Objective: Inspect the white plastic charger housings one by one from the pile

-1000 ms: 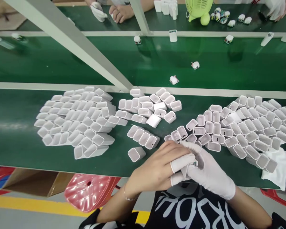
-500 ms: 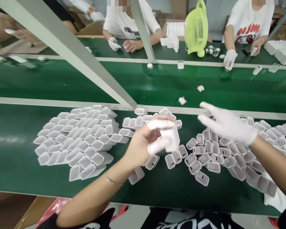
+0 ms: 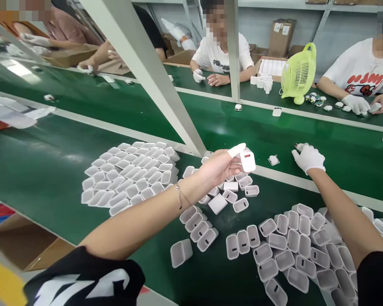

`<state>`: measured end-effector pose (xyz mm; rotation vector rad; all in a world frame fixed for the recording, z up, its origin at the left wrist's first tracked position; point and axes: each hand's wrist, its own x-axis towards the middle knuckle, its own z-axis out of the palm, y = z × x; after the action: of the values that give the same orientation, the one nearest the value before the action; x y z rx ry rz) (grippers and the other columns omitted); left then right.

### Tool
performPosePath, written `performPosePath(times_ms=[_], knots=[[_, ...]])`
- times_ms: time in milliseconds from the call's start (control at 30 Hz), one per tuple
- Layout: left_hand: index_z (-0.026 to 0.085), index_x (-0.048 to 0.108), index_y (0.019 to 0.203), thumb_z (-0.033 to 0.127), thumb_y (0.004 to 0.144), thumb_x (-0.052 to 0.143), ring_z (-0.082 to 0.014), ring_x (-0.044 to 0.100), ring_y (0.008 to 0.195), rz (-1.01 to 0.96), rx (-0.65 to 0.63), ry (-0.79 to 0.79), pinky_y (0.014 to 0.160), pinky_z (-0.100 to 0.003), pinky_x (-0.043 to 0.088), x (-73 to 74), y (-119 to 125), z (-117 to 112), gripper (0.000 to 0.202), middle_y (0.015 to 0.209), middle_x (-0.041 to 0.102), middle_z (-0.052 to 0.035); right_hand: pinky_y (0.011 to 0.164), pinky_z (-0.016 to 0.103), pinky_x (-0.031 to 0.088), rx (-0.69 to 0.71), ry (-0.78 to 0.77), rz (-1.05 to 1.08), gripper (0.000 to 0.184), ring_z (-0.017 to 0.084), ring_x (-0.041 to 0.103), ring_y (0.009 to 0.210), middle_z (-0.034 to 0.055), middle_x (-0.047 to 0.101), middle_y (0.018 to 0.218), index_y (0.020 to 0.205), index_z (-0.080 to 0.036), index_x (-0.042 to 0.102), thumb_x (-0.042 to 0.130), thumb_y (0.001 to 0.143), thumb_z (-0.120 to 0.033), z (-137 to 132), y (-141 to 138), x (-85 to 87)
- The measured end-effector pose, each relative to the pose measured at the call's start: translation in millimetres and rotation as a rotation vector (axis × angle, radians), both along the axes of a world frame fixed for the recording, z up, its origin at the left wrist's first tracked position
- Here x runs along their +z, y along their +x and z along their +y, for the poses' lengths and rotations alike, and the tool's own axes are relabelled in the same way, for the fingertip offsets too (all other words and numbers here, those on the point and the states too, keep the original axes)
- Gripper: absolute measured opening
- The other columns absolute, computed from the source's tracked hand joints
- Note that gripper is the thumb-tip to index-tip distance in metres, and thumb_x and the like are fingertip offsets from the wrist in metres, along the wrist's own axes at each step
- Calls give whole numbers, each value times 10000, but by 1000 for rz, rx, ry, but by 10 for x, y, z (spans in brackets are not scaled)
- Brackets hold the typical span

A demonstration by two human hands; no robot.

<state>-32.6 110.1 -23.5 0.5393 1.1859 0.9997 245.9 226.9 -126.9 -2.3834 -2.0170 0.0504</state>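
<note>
My left hand [image 3: 231, 163], with white covers on some of its fingers, grips a white charger housing [image 3: 248, 162] above the far edge of the bench. A slot with red in it shows on the end facing me. My right hand [image 3: 309, 160], in a white glove, reaches over the green belt and pinches a small circuit board [image 3: 301, 147] with a white part on top. Another such board [image 3: 273, 160] lies on the belt between my hands. Open white housings [image 3: 241, 205] stand and lie below my left hand, some with a dark slot inside.
A tight block of white housings [image 3: 127, 174] stands at left, and a looser group [image 3: 293, 255] at right. A slanted metal post [image 3: 166, 93] rises between bench and belt. Across the belt, co-workers sit near a green fan [image 3: 298, 74]. A cardboard box [image 3: 25, 246] is at lower left.
The view has shifted. My left hand has moved the housing away from me and turned its slotted end into view. My right hand has gone from above the housings to the board on the belt.
</note>
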Motion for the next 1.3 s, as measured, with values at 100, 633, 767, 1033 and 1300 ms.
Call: performPosePath(times_ms=[100,633,767,1033,1300], knots=[[44,640,803,194,924,580,-113,645,494,3,-3,16,376,-136,452,-12,33,38,202,746,719,-154,829,451,453,48,-13,-3,505,370,505,1160,228,523,1285,1352,-125,416,401,934,-409,94,74,25],[174,669,782,490,578,860,-267,708,893,163,-155,389,687,-312,579,-48,-299,-452,422,937,756,-87,706,356,472,252,-305,130,590,304,643,921,167,635,1116,1193,-178,572,394,895,-655,-468,-139,395],[186,688,838,454,635,839,-276,706,927,267,-232,509,719,-334,582,-49,-331,-640,368,992,752,-93,775,377,506,276,-284,104,439,240,633,947,141,572,1204,1201,-161,553,472,948,-510,-405,-285,205],[253,430,1382,263,824,699,-258,644,1086,871,-345,979,933,-425,536,-159,-453,-1079,619,1190,665,-101,814,404,526,518,-281,114,341,272,676,942,124,613,1230,1193,-205,631,591,898,-371,-887,-204,237],[235,195,1479,220,913,569,-257,629,1087,1048,-488,1260,890,-426,561,-243,-347,-1289,678,1180,631,-133,942,335,489,903,258,417,239,185,620,1100,2,680,1190,1047,-265,700,475,965,-262,-1886,-802,905]])
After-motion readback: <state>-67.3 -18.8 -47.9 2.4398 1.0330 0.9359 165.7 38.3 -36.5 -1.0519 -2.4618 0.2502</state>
